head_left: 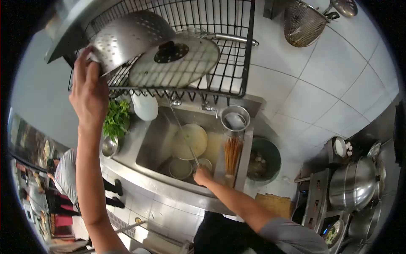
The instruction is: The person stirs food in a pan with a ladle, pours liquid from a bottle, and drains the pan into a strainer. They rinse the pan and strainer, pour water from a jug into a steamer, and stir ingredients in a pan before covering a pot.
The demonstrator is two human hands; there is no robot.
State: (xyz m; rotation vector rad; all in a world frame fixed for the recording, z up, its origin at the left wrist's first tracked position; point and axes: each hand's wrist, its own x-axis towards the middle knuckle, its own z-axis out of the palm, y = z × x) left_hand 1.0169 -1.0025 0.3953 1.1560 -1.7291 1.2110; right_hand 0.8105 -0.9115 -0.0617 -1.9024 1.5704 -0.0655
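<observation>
My left hand (89,80) is raised at the upper left, its fingers closed on the rim of a metal colander (131,38) at the wire rack. Beside the colander a glass lid (182,63) with a dark knob lies in the rack. Over the sink (158,122), my right hand (203,175) is closed around a long thin metal handle (185,137), whose far end reaches up toward the tap; what it belongs to is unclear. Under the handle, a round pale bowl (196,142) and smaller round vessels (180,168) sit in cloudy water.
Leafy greens (116,117) and a metal bowl (110,146) stand left of the sink. Chopsticks (232,154) and a metal pot (235,118) are at its right. A green bin (270,158) stands farther right, beyond it a stove with a large pot (353,184). People stand at the left.
</observation>
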